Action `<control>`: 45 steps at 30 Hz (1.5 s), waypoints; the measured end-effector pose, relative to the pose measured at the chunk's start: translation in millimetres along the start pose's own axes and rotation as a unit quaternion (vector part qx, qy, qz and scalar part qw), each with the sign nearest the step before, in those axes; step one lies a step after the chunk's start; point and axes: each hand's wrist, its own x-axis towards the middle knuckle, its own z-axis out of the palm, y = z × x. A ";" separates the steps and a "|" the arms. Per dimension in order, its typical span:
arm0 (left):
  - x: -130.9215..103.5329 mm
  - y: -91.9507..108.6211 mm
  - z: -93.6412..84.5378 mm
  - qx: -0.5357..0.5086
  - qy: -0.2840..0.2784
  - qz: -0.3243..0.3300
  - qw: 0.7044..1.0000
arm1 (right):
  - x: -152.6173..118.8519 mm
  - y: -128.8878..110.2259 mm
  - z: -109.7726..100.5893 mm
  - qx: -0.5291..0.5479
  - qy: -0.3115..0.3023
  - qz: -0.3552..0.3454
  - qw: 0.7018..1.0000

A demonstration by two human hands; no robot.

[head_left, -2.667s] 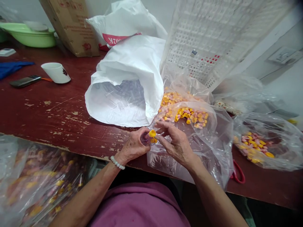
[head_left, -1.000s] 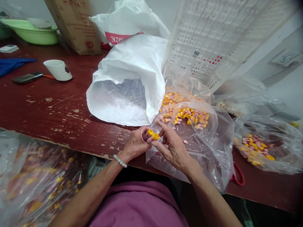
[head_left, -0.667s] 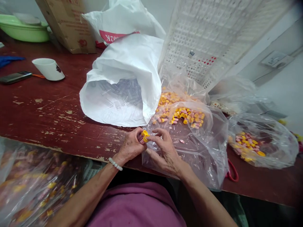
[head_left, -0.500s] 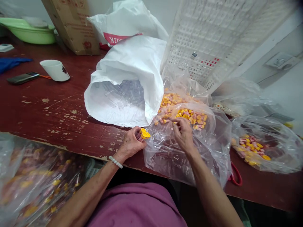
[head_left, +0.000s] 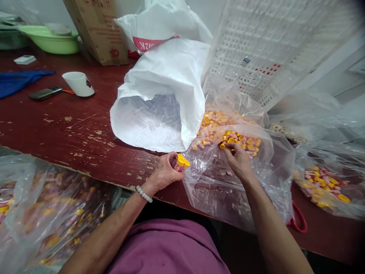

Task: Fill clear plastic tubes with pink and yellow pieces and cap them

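My left hand [head_left: 164, 172] is closed around a few small yellow-capped tubes [head_left: 181, 163] with red-and-pink patterned sides, caps facing up. My right hand [head_left: 240, 161] is at the near edge of a pile of yellow caps and pink pieces [head_left: 242, 140] in a clear plastic bag [head_left: 211, 190]. Its thumb and finger pinch a yellow cap [head_left: 223, 146]. Left of the pile, a white sack [head_left: 142, 139] lies with its mouth facing me. Clear plastic tubes [head_left: 164, 110] lie loose inside it.
Another clear bag [head_left: 353, 190] of yellow and pink pieces sits at right, near a red handle [head_left: 299, 219]. A white crate [head_left: 251, 49] leans behind. A cup [head_left: 78, 84], phone [head_left: 45, 93] and blue cloth [head_left: 19, 82] are left; a filled bag [head_left: 57, 213] is below the table edge.
The view has shifted left. My right hand has moved a little right along the pile and now pinches a yellow cap. My left hand still holds the yellow-capped tubes.
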 end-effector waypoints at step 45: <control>-86.6 45.4 -97.8 -0.178 0.115 -0.057 0.976 | -93.3 -189.1 74.0 0.101 -0.094 -0.477 0.868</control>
